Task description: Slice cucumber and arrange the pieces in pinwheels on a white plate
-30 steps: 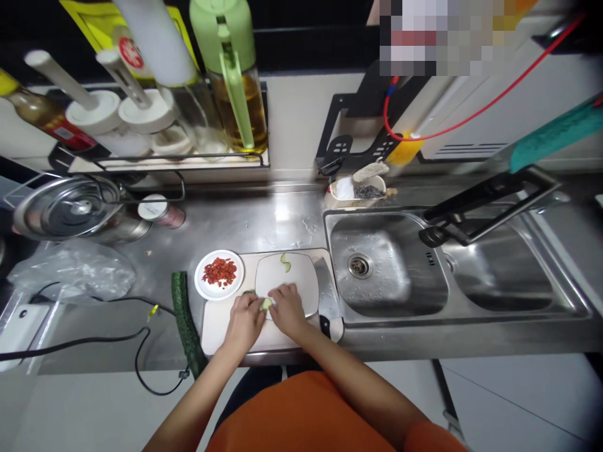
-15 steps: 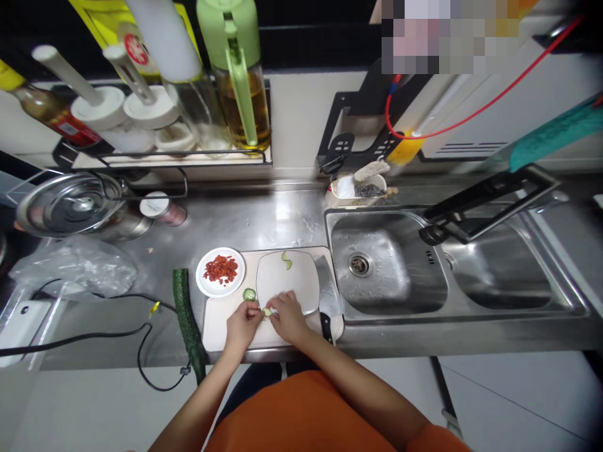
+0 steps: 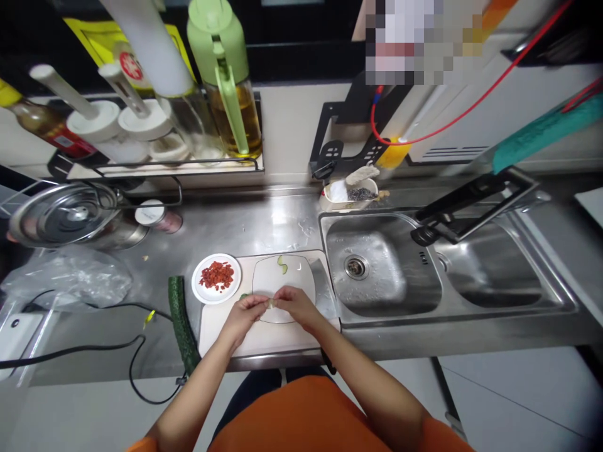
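My left hand (image 3: 242,319) and my right hand (image 3: 301,309) meet over the near part of a squarish white plate (image 3: 264,282). Their fingertips pinch a small pale cucumber slice (image 3: 271,304) between them, mostly covered by the fingers. At the plate's far edge lie two curved cucumber slices (image 3: 282,266), end to end. The plate rests on a cutting board (image 3: 221,339). A bit of green cucumber (image 3: 244,295) peeks out behind my left hand. Along the board's right side lies a knife (image 3: 325,282), partly hidden by my right forearm.
A round white plate (image 3: 198,294) of small red pieces sits at the board's left corner. Left of it lies a whole cucumber (image 3: 181,320), with a black cable (image 3: 127,342) alongside. The double sink (image 3: 386,276) is on the right. Bottles and jars line a rack (image 3: 164,166) above.
Both hands have risen slightly from the plate's near-left corner to over its near part, with the slice between them. The view has shifted a little.
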`<state>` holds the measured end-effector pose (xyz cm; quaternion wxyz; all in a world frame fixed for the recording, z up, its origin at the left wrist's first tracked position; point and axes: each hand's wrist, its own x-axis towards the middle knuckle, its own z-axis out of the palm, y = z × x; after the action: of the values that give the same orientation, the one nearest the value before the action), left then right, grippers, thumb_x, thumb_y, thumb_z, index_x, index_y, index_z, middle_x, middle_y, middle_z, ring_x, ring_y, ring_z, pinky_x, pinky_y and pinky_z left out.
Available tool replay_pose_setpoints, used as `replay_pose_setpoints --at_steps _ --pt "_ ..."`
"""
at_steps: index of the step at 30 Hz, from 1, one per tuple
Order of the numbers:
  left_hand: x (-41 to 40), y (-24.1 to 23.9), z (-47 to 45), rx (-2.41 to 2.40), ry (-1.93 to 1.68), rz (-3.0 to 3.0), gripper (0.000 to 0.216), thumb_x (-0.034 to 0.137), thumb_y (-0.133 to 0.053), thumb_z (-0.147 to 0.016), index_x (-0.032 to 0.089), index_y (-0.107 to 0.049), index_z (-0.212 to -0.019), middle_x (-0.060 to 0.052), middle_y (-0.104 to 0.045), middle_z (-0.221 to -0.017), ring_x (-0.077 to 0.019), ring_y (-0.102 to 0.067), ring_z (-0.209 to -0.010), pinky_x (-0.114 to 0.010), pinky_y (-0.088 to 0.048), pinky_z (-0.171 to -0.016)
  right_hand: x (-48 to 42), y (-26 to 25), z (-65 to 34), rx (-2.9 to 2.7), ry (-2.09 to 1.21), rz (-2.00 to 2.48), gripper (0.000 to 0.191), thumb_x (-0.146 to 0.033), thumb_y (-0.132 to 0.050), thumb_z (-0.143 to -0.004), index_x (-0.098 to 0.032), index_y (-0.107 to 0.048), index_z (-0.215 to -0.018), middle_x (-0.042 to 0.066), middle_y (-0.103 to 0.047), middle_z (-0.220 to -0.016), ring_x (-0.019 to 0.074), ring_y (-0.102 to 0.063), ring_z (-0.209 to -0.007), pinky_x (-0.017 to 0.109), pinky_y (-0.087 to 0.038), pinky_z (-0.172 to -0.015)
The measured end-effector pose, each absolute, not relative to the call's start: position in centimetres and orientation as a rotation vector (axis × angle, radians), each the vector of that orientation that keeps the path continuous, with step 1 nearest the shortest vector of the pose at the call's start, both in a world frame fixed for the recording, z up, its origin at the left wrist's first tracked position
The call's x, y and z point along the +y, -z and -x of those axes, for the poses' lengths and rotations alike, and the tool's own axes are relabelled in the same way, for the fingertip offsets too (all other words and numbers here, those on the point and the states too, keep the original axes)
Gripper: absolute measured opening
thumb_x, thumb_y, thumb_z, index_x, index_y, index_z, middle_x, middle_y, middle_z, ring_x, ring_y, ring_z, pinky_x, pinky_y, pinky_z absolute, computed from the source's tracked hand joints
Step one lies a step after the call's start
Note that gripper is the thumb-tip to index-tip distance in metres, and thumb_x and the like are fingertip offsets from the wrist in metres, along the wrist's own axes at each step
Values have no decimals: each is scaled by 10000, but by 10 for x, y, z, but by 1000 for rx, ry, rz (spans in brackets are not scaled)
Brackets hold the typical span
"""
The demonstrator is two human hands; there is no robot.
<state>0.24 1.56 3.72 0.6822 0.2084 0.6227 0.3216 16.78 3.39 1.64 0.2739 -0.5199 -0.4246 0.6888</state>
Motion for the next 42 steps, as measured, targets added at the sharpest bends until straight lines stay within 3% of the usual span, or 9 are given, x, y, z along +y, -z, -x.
replay_pose_setpoints --at_steps 6,9,14,21,31,42 --pt "33 -34 -14 1156 -671 -65 197 258 -677 -764 117 -640 -897 -70 -663 -754 -125 -645 -725 -182 -493 -591 53 -42 -184 -1353 -1697 1412 118 -292 -646 -719 -175 -635 -725 -24 -594 -677 117 -508 -666 245 -386 -659" --pt "39 -28 -19 1054 -650 9 191 253 -593 -843 82 -627 -921 -89 -658 -756 -107 -638 -688 -172 -516 -603 61 -52 -192 -1522 -1658 1376 89 -259 -624 -735 -183 -661 -763 -24 -609 -689 119 -521 -684 244 -397 -679" --pt "51 -23 -25 1086 -658 -80 197 85 -688 -720 115 -632 -907 -39 -659 -749 -53 -593 -588 -145 -503 -596 75 -48 -205 -1695 -1711 1280 82 -235 -614 -734 -185 -676 -754 -25 -610 -681 118 -533 -677 234 -407 -663" --pt "73 -9 -37 1376 -811 -413 357 237 -799 -557 133 -646 -863 -2 -649 -653 -81 -584 -568 -202 -461 -581 115 -26 -213 -2030 -1485 1432 153 -145 -550 -744 -176 -681 -816 -27 -622 -666 105 -550 -639 202 -384 -594" --pt "88 4 -47 1720 -837 -836 219 275 -621 -672 162 -680 -851 5 -661 -629 -99 -577 -539 -207 -441 -560 163 -14 -203 -2382 -1121 1511 119 -171 -580 -749 -206 -689 -784 17 -677 -757 183 -546 -820 251 -350 -672" --pt "89 8 -48 1770 -795 -827 214 305 -633 -677 177 -685 -839 12 -647 -611 -114 -593 -545 -213 -445 -563 171 -13 -197 -2612 -938 1391 161 -164 -534 -826 -228 -683 -825 28 -696 -884 213 -478 -966 293 -309 -709"
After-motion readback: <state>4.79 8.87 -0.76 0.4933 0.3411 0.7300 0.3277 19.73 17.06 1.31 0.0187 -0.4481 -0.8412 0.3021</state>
